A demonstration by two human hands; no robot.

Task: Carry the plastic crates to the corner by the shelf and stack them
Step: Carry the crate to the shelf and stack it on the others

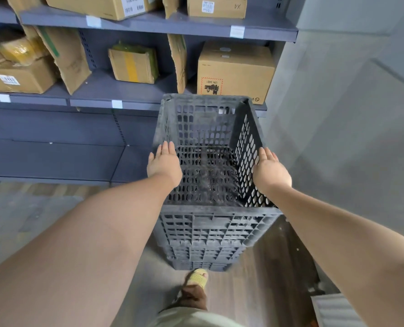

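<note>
Head view: left hand (164, 162) and right hand (270, 169), fingers straight, press flat on opposite walls of dark grey perforated plastic crate (210, 161). Crate tops a stack of like crates (208, 241) on the floor beside grey metal shelf (158, 22).

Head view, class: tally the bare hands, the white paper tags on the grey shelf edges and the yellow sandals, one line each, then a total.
Bare hands: 2, left hand and right hand, flat against the dark grey perforated plastic crate
White paper tags on the grey metal shelf edges: 4
Yellow sandal: 1
Total: 7
</note>
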